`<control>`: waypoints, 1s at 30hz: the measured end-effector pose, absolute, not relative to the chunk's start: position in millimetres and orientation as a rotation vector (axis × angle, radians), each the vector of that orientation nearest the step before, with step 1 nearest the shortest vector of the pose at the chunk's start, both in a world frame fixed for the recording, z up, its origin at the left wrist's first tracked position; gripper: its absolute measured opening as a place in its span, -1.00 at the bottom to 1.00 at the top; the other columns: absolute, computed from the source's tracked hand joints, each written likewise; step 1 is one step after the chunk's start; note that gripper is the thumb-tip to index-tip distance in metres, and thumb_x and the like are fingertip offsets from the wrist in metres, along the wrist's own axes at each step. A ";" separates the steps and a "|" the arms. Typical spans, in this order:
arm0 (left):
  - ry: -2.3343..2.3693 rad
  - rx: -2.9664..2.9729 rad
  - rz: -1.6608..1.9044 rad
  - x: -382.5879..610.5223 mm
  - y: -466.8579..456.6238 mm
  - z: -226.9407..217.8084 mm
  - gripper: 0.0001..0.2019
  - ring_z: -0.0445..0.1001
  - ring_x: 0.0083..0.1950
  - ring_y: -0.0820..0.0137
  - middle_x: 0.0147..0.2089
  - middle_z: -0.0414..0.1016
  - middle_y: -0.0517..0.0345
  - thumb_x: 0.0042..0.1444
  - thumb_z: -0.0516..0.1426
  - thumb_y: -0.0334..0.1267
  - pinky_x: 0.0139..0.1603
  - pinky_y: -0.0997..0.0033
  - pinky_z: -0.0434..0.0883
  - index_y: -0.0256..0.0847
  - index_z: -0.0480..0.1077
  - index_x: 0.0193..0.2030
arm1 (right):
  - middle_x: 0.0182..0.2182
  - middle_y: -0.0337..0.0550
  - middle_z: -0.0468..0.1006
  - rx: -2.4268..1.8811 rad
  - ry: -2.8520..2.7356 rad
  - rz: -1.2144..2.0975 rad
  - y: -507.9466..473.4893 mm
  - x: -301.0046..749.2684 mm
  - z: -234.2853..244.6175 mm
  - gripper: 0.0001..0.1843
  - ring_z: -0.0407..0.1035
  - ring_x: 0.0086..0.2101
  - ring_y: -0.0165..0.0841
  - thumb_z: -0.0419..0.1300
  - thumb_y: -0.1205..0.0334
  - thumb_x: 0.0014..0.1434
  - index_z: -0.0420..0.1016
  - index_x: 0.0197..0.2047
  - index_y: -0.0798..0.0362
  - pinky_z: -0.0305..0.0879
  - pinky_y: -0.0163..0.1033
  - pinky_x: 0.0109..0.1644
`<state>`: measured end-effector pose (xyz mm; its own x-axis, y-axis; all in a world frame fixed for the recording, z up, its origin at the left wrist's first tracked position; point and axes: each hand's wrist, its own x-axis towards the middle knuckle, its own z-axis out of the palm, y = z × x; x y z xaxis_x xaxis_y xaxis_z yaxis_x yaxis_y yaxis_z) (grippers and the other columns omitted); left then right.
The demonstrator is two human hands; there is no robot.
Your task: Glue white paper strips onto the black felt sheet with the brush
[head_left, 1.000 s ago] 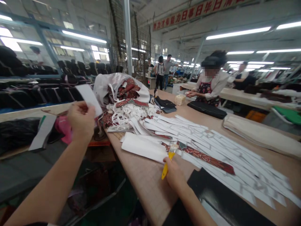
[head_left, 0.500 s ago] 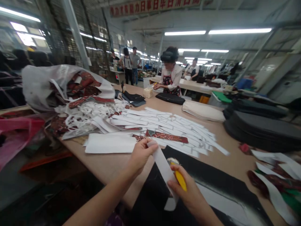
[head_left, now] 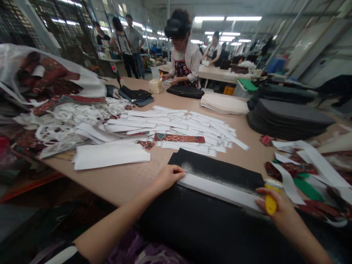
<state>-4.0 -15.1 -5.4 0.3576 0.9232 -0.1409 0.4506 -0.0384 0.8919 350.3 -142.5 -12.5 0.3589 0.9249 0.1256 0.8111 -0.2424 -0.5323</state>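
A white strip (head_left: 220, 190) stretches across a black sheet (head_left: 214, 165), along a band dusted with pale residue. My left hand (head_left: 169, 177) pinches the strip's left end between thumb and fingers. At the other end, my right hand (head_left: 282, 207) has its fingertips on the strip while also gripping a brush with a yellow handle (head_left: 271, 205). The brush's pale bristles point away from me. Beyond the sheet, many white strips (head_left: 176, 123) lie spread in overlapping rows, with a red patterned strip (head_left: 180, 138) on top of them.
Left on the table (head_left: 132, 183) lie a stack of white sheets (head_left: 110, 156), a heap of white offcuts (head_left: 63, 121) and a clear bag (head_left: 90, 80) of red scraps. Dark stacked pieces (head_left: 286, 119) and loose scraps (head_left: 310, 172) lie right. A co-worker (head_left: 183, 55) stands across the table.
The white strip, held raised and slanted before, now lies lengthwise on the black sheet. My right hand has moved right with the brush; my left still pinches the strip's end. The view has shifted.
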 end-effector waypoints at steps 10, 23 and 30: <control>1.318 1.864 0.419 -3.0 -7.2 -16.4 -0.72 0.40 -0.39 0.41 -0.45 0.45 0.24 -0.10 0.17 -0.25 -0.40 0.49 0.23 -0.22 0.41 -0.18 | -0.39 -0.13 0.50 -2.263 -1.542 0.478 -130.8 361.9 -25.7 -0.52 0.41 -0.40 -0.21 0.11 -0.10 -0.12 0.38 -0.17 -0.02 0.25 -0.18 -0.33; 1.372 2.151 0.281 0.0 -11.8 -8.2 -0.72 0.40 -0.29 0.37 -0.38 0.48 0.24 -0.03 0.13 -0.29 -0.35 0.47 0.22 -0.16 0.37 -0.11 | -0.41 -0.14 0.52 -2.316 -1.562 0.481 -135.3 356.6 -23.8 -0.54 0.44 -0.41 -0.19 0.07 -0.08 -0.06 0.38 -0.12 -0.05 0.27 -0.20 -0.35; 1.379 2.331 0.193 5.5 -18.3 1.9 -0.71 0.37 -0.27 0.34 -0.37 0.46 0.18 0.01 0.07 -0.34 -0.30 0.43 0.22 -0.18 0.37 -0.08 | -0.47 -0.18 0.49 -2.313 -1.552 0.431 -135.7 348.4 -17.8 -0.60 0.41 -0.46 -0.22 0.11 -0.02 -0.07 0.38 -0.14 -0.06 0.26 -0.22 -0.39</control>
<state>5.5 -18.3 1.9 0.4976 0.8624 -0.0935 0.8034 -0.4175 0.4245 348.4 -135.7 -17.8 0.3637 0.9289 -0.0696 0.8316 -0.3575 -0.4249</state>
